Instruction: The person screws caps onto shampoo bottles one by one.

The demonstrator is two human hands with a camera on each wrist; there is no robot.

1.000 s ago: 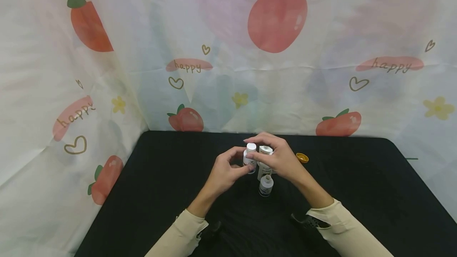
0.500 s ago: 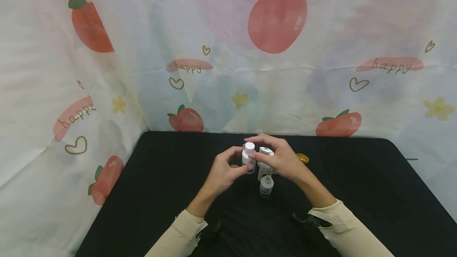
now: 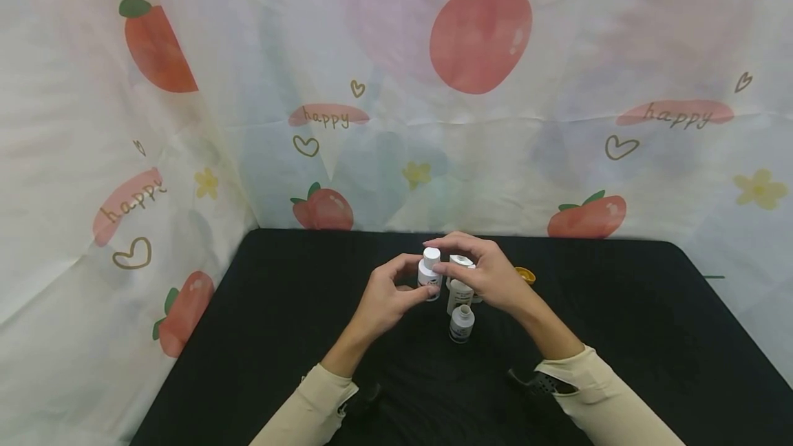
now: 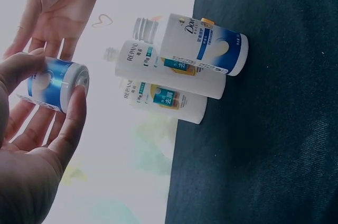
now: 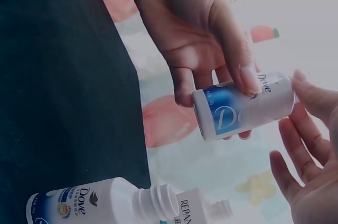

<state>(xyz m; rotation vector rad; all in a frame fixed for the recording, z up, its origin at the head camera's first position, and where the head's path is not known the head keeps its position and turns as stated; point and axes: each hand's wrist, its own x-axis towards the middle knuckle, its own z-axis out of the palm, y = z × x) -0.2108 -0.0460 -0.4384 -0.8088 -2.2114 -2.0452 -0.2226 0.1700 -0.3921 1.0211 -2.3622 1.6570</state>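
My left hand [image 3: 384,294] grips a small white-and-blue Dove bottle [image 5: 224,113], held upright above the table in the head view. A white cap [image 3: 431,255] tops this bottle. My right hand [image 3: 486,270] pinches the cap between thumb and fingers, mostly hidden in the wrist views. Just below the hands stands another Dove bottle [image 3: 461,327], uncapped, its threaded neck [image 4: 145,30] bare. Behind it are two white REPAND bottles [image 4: 169,71], also with bare necks, partly covered by my right hand in the head view.
An orange-yellow cap-like piece [image 3: 525,274] lies on the black tabletop [image 3: 619,336], right of my right hand. A printed cloth [image 3: 384,54] hangs behind the table and along its left side.
The held bottle and its cap have shifted slightly left with my left hand. My right hand's fingers stay at the cap. The standing bottles have not moved.
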